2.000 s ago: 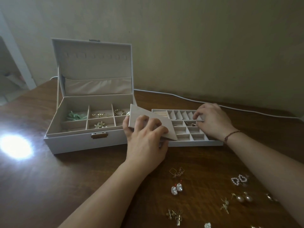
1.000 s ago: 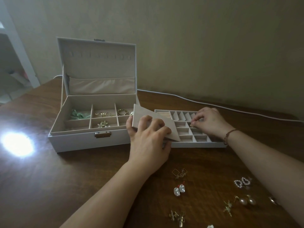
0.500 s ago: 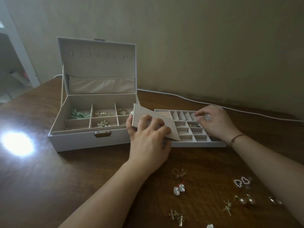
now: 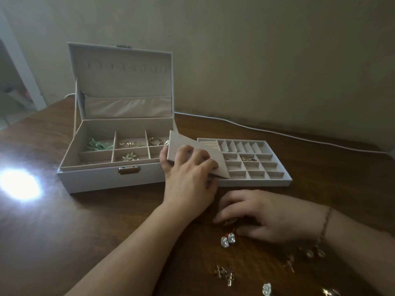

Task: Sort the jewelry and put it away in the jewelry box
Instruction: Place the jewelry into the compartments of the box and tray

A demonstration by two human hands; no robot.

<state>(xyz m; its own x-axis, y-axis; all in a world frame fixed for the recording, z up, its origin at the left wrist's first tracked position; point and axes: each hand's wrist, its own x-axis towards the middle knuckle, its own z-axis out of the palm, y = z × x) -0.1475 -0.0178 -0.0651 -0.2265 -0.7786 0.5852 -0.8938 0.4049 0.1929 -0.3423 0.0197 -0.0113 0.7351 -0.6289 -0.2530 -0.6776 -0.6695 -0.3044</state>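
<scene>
Left hand [image 4: 188,178] grips beige flap [image 4: 196,159] up off divider tray [image 4: 256,163]; right hand [image 4: 256,214] seemingly pinches gold earring [image 4: 229,221] (blurry) on tabletop [image 4: 106,231]. Jewelry box [image 4: 111,154] open alongside. Risk: weak pinch drops earring, or flap slips shut.

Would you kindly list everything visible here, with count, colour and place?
jewelry box: one, white, lid open, table left.
tray: one, white, right of box.
flap: one, beige, lifted over tray's left end.
loose earrings: several, gold and pearl, table front right.
cable: one, white, along wall.
table: one, brown.
left hand: grips flap.
right hand: over gold earrings, grasp unclear.
</scene>
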